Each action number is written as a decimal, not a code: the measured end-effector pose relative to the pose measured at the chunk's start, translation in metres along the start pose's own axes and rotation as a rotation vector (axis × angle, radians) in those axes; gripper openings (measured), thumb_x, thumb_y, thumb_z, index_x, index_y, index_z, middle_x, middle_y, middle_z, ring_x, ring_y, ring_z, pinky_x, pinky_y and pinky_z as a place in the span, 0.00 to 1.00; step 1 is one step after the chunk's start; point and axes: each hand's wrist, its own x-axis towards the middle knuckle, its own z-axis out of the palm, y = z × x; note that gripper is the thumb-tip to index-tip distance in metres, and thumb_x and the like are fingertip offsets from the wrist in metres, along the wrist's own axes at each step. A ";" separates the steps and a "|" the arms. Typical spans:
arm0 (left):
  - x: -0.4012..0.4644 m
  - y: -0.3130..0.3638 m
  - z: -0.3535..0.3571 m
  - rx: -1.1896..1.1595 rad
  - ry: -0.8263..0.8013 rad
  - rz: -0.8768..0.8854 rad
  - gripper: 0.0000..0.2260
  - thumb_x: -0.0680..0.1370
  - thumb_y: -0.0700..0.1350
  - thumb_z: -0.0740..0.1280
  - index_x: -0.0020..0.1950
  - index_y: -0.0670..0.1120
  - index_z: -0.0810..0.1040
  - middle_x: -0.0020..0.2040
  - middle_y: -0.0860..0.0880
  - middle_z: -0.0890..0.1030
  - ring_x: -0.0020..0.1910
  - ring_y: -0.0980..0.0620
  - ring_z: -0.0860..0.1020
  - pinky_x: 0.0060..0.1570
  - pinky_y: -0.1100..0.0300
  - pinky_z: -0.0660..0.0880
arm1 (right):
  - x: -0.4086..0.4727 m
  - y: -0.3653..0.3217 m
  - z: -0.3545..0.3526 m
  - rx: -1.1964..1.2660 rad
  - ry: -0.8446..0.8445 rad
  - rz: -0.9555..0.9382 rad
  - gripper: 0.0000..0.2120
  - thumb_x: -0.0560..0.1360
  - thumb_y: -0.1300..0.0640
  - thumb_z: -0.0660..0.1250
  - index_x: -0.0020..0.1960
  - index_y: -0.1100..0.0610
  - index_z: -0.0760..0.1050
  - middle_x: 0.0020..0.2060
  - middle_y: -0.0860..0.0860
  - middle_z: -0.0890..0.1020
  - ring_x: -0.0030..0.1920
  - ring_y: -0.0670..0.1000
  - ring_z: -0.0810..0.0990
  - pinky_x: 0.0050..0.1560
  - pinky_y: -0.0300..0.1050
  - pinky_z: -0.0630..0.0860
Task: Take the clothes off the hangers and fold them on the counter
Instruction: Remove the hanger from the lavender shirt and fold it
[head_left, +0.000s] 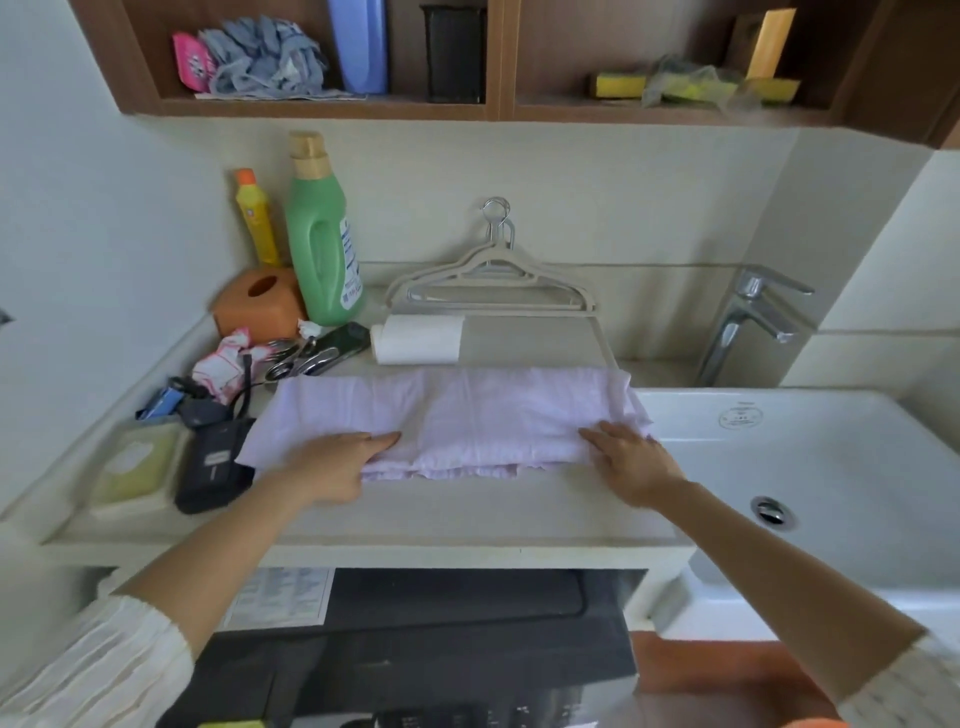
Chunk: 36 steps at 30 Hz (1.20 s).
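The pale lilac garment (467, 415) on the bench (441, 514) looks light and limp, probably thin cotton, best pinched at its near edge where the left hand (337, 462) and right hand (631, 462) press flat, well apart.

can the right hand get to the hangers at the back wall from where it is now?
Probably yes. The right hand lies flat on the pale pink garment, holding nothing, and the hangers lean against the wall behind it. Between them are only the flat garment and bare counter; the paper roll lies to the left.
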 end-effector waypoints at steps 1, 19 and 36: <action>-0.003 0.000 -0.014 -0.056 -0.154 -0.019 0.33 0.75 0.41 0.62 0.77 0.57 0.53 0.61 0.49 0.75 0.47 0.51 0.74 0.34 0.63 0.67 | -0.002 -0.002 -0.010 0.004 -0.044 0.011 0.20 0.82 0.50 0.49 0.73 0.48 0.64 0.72 0.52 0.66 0.71 0.57 0.66 0.69 0.52 0.64; 0.098 0.043 0.006 -0.131 0.144 -0.120 0.28 0.79 0.64 0.43 0.77 0.58 0.45 0.79 0.51 0.46 0.77 0.48 0.46 0.72 0.42 0.47 | 0.099 -0.098 0.014 0.079 0.030 0.039 0.29 0.79 0.37 0.41 0.77 0.45 0.50 0.78 0.48 0.50 0.77 0.50 0.47 0.76 0.55 0.42; 0.064 -0.053 0.013 -0.218 0.116 -0.539 0.30 0.79 0.64 0.42 0.78 0.53 0.42 0.78 0.43 0.43 0.77 0.43 0.44 0.72 0.39 0.43 | 0.096 -0.025 0.008 0.143 0.044 0.627 0.44 0.75 0.30 0.42 0.77 0.63 0.44 0.76 0.63 0.47 0.77 0.60 0.44 0.76 0.54 0.40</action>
